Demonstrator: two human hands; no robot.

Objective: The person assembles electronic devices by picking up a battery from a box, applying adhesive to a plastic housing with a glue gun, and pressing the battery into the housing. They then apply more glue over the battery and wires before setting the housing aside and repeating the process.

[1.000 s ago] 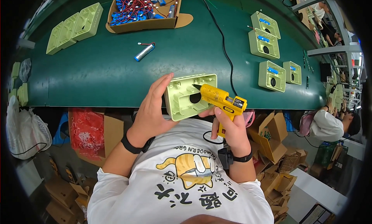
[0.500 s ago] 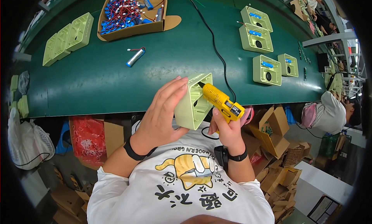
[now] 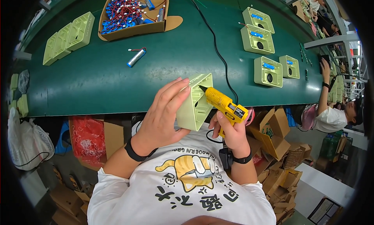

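Note:
My left hand [image 3: 165,112] grips a pale green plastic housing [image 3: 187,115] by its outer side, tilted with its open face toward the right. In my right hand [image 3: 230,133] is a yellow hot glue gun [image 3: 224,102], its dark nozzle reaching into the housing near the upper inside wall. Whether the tip touches the plastic I cannot tell. Beyond my hands, a single blue-and-silver battery [image 3: 136,57] with a red lead lies on the green table [image 3: 117,88].
An open cardboard box [image 3: 134,31] of wired blue batteries stands at the back. Empty green housings [image 3: 80,30] line the left; several with blue batteries [image 3: 269,71] sit right. A black cable [image 3: 213,34] crosses the table. At far right, a co-worker [image 3: 331,118] reaches over the table.
The glue gun has shifted slightly right and down, still inside the housing's opening. My left hand barely moves. The co-worker at the far right has stretched an arm onto the table.

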